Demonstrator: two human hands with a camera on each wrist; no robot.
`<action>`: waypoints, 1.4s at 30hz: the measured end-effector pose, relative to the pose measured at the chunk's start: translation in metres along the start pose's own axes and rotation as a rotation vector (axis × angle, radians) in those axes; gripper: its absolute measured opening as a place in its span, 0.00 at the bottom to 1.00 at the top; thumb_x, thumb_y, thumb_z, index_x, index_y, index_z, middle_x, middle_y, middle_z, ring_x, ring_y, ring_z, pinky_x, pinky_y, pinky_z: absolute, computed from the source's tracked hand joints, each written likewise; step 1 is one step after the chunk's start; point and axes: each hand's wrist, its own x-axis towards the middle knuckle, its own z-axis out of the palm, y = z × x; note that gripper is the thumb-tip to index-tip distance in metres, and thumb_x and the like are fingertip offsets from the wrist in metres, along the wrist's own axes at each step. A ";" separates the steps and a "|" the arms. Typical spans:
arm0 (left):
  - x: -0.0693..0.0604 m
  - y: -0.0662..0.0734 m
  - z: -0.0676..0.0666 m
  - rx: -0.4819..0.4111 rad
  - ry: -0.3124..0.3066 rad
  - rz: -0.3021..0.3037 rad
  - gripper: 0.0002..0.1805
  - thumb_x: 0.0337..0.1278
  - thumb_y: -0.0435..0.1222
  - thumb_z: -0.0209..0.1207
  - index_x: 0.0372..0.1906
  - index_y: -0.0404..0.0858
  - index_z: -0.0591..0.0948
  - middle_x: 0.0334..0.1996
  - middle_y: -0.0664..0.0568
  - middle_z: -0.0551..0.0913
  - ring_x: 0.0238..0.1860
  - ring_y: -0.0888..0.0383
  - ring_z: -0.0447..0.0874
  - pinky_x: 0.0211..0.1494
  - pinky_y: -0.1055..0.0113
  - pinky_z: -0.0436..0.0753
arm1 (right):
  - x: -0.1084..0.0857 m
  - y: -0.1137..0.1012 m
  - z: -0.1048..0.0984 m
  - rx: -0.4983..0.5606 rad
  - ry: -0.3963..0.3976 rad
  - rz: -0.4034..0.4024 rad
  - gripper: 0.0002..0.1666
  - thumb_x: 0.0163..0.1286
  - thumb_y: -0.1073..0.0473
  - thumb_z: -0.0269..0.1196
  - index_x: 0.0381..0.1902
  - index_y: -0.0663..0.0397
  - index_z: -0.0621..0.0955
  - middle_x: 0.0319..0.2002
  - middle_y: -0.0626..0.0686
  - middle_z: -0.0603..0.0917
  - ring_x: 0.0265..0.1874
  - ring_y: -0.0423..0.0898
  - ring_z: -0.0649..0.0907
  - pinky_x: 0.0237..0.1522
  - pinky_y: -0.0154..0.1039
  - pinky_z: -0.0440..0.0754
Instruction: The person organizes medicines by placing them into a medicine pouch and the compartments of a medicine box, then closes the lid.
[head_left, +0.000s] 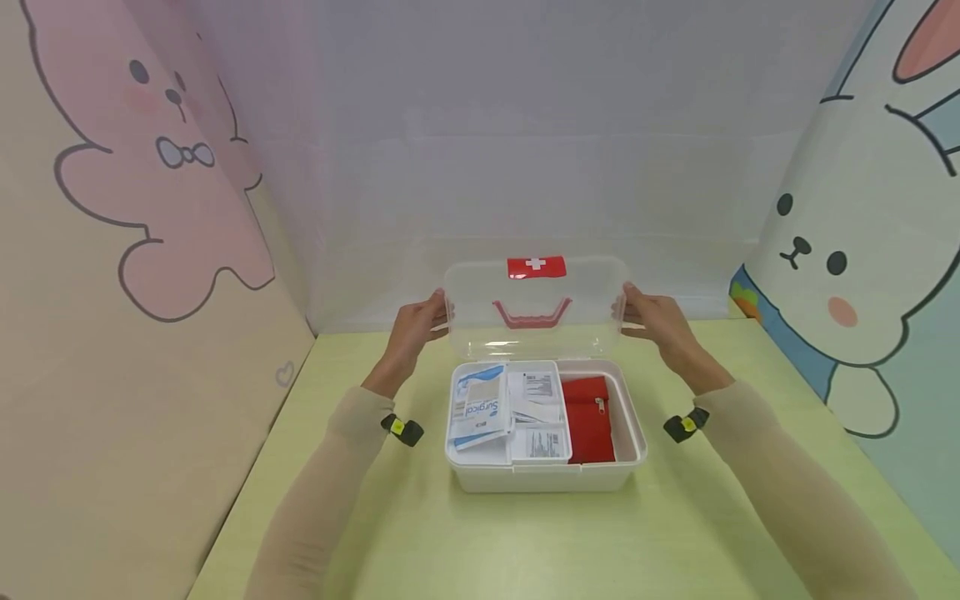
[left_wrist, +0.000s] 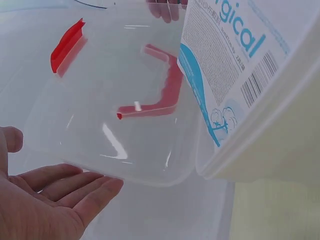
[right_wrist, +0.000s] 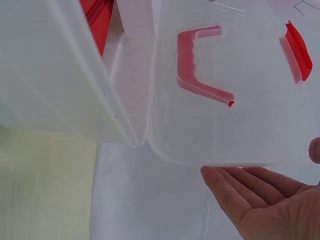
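Note:
A white first-aid box stands in the middle of the table, its clear lid raised upright behind it. The lid carries a red handle and a red label with a white cross. At the lid's left side, my left hand touches the edge with nearly straight fingers; its thumb stands apart in the left wrist view. My right hand mirrors this at the right side, straight fingertips against the edge. Inside the box are a packet printed "Surgical" and a red zippered pouch.
A white inner tray fills the box's left part, holding several white packets. The pale yellow-green table meets a white back sheet. Side panels show a pink cartoon animal and a white rabbit.

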 end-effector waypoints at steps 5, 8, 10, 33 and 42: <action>-0.013 0.006 -0.001 0.024 -0.012 0.003 0.40 0.66 0.62 0.49 0.66 0.32 0.73 0.65 0.40 0.76 0.66 0.47 0.76 0.67 0.54 0.75 | -0.014 -0.006 -0.001 -0.021 -0.007 -0.023 0.49 0.73 0.30 0.44 0.69 0.70 0.66 0.67 0.69 0.71 0.67 0.63 0.72 0.56 0.42 0.77; -0.021 0.009 -0.001 0.036 -0.023 0.013 0.42 0.65 0.63 0.49 0.66 0.32 0.72 0.66 0.40 0.75 0.67 0.47 0.75 0.69 0.55 0.74 | -0.022 -0.009 -0.001 -0.037 -0.010 -0.035 0.49 0.73 0.30 0.44 0.69 0.70 0.66 0.68 0.69 0.70 0.67 0.64 0.71 0.57 0.44 0.76; -0.027 0.011 -0.001 0.046 -0.026 0.016 0.43 0.64 0.64 0.49 0.67 0.31 0.72 0.66 0.40 0.75 0.67 0.47 0.75 0.69 0.55 0.73 | -0.028 -0.010 -0.001 -0.053 -0.012 -0.044 0.49 0.73 0.30 0.44 0.70 0.69 0.65 0.68 0.69 0.69 0.68 0.64 0.71 0.58 0.45 0.75; -0.074 0.005 0.004 0.191 -0.052 0.050 0.44 0.63 0.64 0.50 0.73 0.37 0.65 0.73 0.45 0.65 0.71 0.45 0.69 0.74 0.49 0.64 | -0.071 -0.002 0.001 -0.038 -0.090 -0.088 0.47 0.76 0.36 0.44 0.75 0.69 0.55 0.75 0.66 0.59 0.73 0.63 0.62 0.71 0.53 0.61; -0.090 -0.001 0.008 0.266 -0.040 0.050 0.43 0.64 0.63 0.51 0.73 0.39 0.64 0.73 0.46 0.66 0.73 0.45 0.65 0.74 0.45 0.63 | -0.084 0.010 0.003 -0.004 -0.100 -0.171 0.41 0.78 0.40 0.46 0.74 0.67 0.60 0.74 0.63 0.62 0.73 0.62 0.63 0.66 0.35 0.68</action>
